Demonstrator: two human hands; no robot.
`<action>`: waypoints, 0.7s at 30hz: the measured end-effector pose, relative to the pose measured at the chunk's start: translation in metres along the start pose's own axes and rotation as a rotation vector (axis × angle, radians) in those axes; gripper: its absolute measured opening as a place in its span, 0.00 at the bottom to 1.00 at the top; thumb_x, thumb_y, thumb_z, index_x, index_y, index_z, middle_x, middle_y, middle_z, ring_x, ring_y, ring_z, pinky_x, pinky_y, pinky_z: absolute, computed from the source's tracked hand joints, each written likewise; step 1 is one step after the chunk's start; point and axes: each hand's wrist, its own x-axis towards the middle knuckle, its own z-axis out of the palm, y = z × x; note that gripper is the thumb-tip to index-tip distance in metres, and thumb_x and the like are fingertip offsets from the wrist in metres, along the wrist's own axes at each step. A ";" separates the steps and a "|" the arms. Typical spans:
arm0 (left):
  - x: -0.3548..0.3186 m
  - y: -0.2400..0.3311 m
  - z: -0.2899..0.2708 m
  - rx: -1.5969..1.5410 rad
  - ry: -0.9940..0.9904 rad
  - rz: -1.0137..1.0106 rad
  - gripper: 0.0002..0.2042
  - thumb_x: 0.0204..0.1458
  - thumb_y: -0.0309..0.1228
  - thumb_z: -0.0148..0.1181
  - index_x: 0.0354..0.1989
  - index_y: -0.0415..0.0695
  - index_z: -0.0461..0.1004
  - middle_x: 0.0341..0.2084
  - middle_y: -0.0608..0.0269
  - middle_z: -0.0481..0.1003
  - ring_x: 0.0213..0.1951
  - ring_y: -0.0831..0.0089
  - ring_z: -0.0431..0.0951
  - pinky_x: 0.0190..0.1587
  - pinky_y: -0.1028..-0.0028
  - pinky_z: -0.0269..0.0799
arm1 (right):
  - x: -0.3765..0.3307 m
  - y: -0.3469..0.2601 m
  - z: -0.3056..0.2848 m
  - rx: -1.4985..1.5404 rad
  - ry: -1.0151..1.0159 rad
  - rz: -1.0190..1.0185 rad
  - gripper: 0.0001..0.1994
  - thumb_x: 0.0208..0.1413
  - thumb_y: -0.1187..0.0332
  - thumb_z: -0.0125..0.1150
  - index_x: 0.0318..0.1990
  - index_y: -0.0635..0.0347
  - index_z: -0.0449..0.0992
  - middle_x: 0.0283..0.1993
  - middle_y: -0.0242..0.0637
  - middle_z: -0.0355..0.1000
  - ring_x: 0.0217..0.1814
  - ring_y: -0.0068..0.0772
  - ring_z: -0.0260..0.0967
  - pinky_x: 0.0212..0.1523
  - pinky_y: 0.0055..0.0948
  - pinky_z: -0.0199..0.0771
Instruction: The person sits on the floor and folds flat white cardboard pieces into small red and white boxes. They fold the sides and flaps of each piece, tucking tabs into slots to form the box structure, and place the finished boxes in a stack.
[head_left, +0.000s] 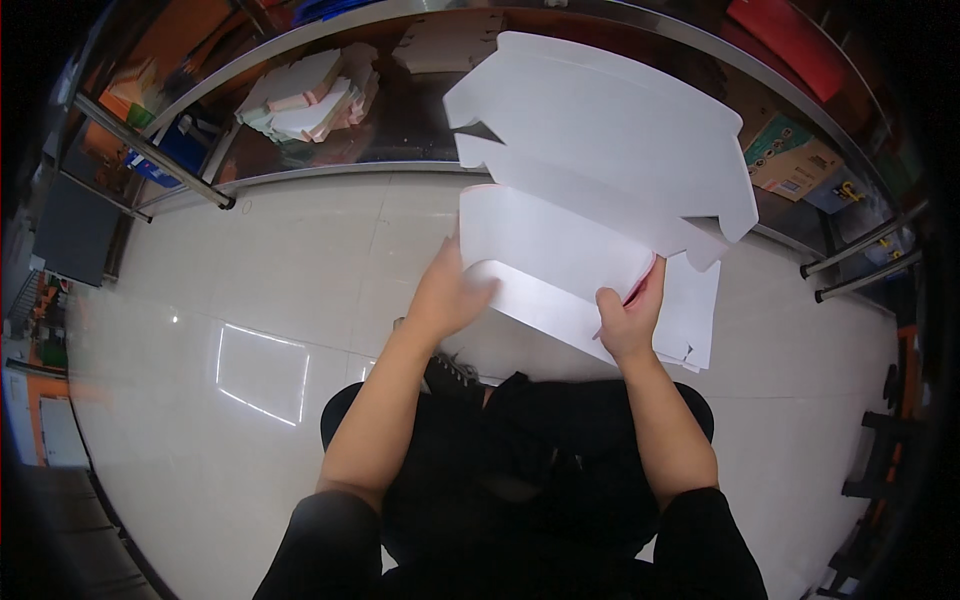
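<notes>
A white cardboard box (590,130), partly folded, is held up in front of my knees. Its large lid panel stands tilted away at the far side, with notched flaps at both ends. At the box's left edge is my left hand (448,298), its blurred thumb over the near flap and its fingers partly hidden along the side. My right hand (632,312) grips the right side, thumb inside and fingers behind a folded-up wall with a reddish edge. More flat white cardboard (697,305) shows beneath the box, to the right of my right hand.
A metal shelf (400,160) runs across the far side, with stacked cardboard blanks (310,95) on its lower level. Brown cartons (790,158) sit there at the right. Metal shelf legs (150,150) reach the glossy tiled floor (260,260). Dark stools (885,440) stand far right.
</notes>
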 end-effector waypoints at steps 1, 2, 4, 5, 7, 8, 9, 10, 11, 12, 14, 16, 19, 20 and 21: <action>-0.003 0.005 0.008 -0.058 0.097 0.033 0.16 0.58 0.29 0.60 0.54 0.35 0.76 0.44 0.44 0.81 0.45 0.49 0.82 0.57 0.60 0.71 | 0.000 0.002 0.002 -0.024 0.023 -0.028 0.31 0.43 0.79 0.51 0.61 0.65 0.59 0.52 0.39 0.64 0.53 0.29 0.64 0.59 0.29 0.65; -0.003 0.005 0.008 -0.087 0.127 0.027 0.16 0.59 0.29 0.59 0.54 0.35 0.76 0.44 0.45 0.81 0.45 0.49 0.82 0.57 0.59 0.71 | 0.000 0.004 0.003 -0.047 0.045 -0.056 0.31 0.43 0.79 0.51 0.60 0.65 0.59 0.52 0.39 0.64 0.53 0.29 0.64 0.59 0.29 0.65; 0.000 0.000 0.002 -0.121 0.114 -0.023 0.17 0.59 0.30 0.60 0.54 0.35 0.75 0.44 0.45 0.81 0.45 0.50 0.82 0.56 0.59 0.72 | -0.001 0.014 -0.004 -0.067 0.000 -0.021 0.31 0.43 0.79 0.51 0.60 0.65 0.60 0.52 0.39 0.64 0.53 0.29 0.64 0.59 0.30 0.65; 0.003 -0.003 -0.003 -0.147 0.084 -0.075 0.17 0.59 0.31 0.61 0.54 0.34 0.74 0.44 0.46 0.81 0.44 0.52 0.82 0.55 0.60 0.72 | -0.001 0.016 -0.008 -0.077 -0.022 -0.003 0.30 0.43 0.79 0.51 0.60 0.66 0.60 0.52 0.39 0.64 0.53 0.29 0.64 0.59 0.30 0.65; 0.007 -0.004 -0.014 -0.218 0.030 -0.195 0.18 0.59 0.32 0.62 0.54 0.33 0.74 0.42 0.47 0.81 0.43 0.56 0.83 0.52 0.62 0.74 | -0.002 0.011 -0.004 0.049 -0.033 0.094 0.31 0.43 0.81 0.51 0.60 0.68 0.60 0.53 0.41 0.65 0.56 0.32 0.64 0.62 0.31 0.62; 0.008 -0.004 -0.017 -0.266 0.008 -0.260 0.19 0.59 0.33 0.63 0.53 0.33 0.73 0.42 0.48 0.81 0.42 0.58 0.83 0.51 0.64 0.75 | -0.002 0.008 -0.003 0.112 -0.039 0.143 0.31 0.42 0.82 0.51 0.60 0.70 0.60 0.54 0.43 0.65 0.58 0.33 0.63 0.64 0.32 0.61; 0.009 -0.005 -0.021 -0.332 -0.014 -0.271 0.19 0.58 0.33 0.64 0.53 0.32 0.74 0.41 0.49 0.81 0.42 0.60 0.82 0.49 0.65 0.75 | -0.002 0.007 -0.003 0.120 -0.050 0.141 0.31 0.42 0.82 0.51 0.60 0.70 0.60 0.54 0.43 0.65 0.58 0.33 0.63 0.64 0.32 0.61; 0.009 -0.006 -0.024 -0.399 -0.035 -0.282 0.19 0.57 0.33 0.65 0.52 0.32 0.74 0.41 0.50 0.82 0.41 0.62 0.82 0.48 0.66 0.76 | -0.002 0.007 -0.003 0.128 -0.061 0.139 0.31 0.42 0.82 0.51 0.60 0.70 0.60 0.54 0.43 0.65 0.58 0.33 0.64 0.64 0.32 0.61; 0.009 -0.007 -0.025 -0.466 -0.058 -0.293 0.20 0.56 0.33 0.66 0.51 0.32 0.74 0.40 0.51 0.82 0.41 0.65 0.82 0.47 0.67 0.76 | -0.002 0.006 -0.002 0.136 -0.072 0.138 0.31 0.42 0.82 0.51 0.60 0.70 0.60 0.54 0.42 0.65 0.58 0.33 0.64 0.64 0.32 0.61; 0.008 -0.007 -0.024 -0.391 -0.024 -0.273 0.18 0.56 0.33 0.66 0.49 0.32 0.74 0.39 0.49 0.82 0.41 0.63 0.82 0.46 0.67 0.76 | -0.002 0.006 -0.002 0.114 -0.078 0.120 0.31 0.42 0.82 0.51 0.60 0.70 0.60 0.54 0.43 0.65 0.57 0.33 0.64 0.63 0.32 0.62; 0.004 -0.008 -0.017 -0.242 0.044 -0.234 0.16 0.55 0.33 0.66 0.45 0.32 0.75 0.36 0.46 0.81 0.41 0.60 0.82 0.46 0.68 0.76 | -0.003 0.006 0.000 0.070 -0.089 0.084 0.30 0.42 0.81 0.52 0.59 0.70 0.60 0.53 0.43 0.66 0.57 0.34 0.65 0.63 0.32 0.63; 0.004 0.004 -0.017 -0.058 0.051 -0.244 0.14 0.55 0.32 0.66 0.39 0.33 0.74 0.31 0.44 0.80 0.39 0.54 0.82 0.48 0.64 0.76 | -0.006 0.004 0.002 0.005 -0.093 0.054 0.30 0.43 0.80 0.53 0.59 0.70 0.60 0.53 0.44 0.67 0.56 0.36 0.66 0.62 0.33 0.64; -0.001 0.006 -0.007 0.305 0.144 -0.042 0.11 0.54 0.31 0.64 0.32 0.35 0.71 0.24 0.43 0.76 0.33 0.47 0.81 0.52 0.57 0.75 | -0.014 0.001 0.010 -0.063 -0.140 -0.012 0.34 0.42 0.81 0.52 0.63 0.70 0.57 0.54 0.43 0.65 0.58 0.35 0.64 0.63 0.33 0.62; -0.002 0.004 -0.003 0.439 0.188 0.063 0.10 0.53 0.30 0.63 0.30 0.36 0.70 0.22 0.43 0.75 0.31 0.45 0.80 0.54 0.55 0.75 | -0.017 0.000 0.013 -0.081 -0.163 -0.038 0.36 0.42 0.82 0.51 0.65 0.70 0.55 0.55 0.42 0.65 0.58 0.34 0.63 0.64 0.33 0.61; -0.002 0.003 0.001 0.468 0.208 0.106 0.10 0.53 0.30 0.63 0.29 0.37 0.70 0.21 0.44 0.75 0.30 0.45 0.79 0.54 0.53 0.74 | -0.021 -0.001 0.015 -0.127 -0.173 -0.053 0.36 0.42 0.81 0.52 0.65 0.70 0.54 0.55 0.43 0.65 0.59 0.35 0.63 0.64 0.33 0.61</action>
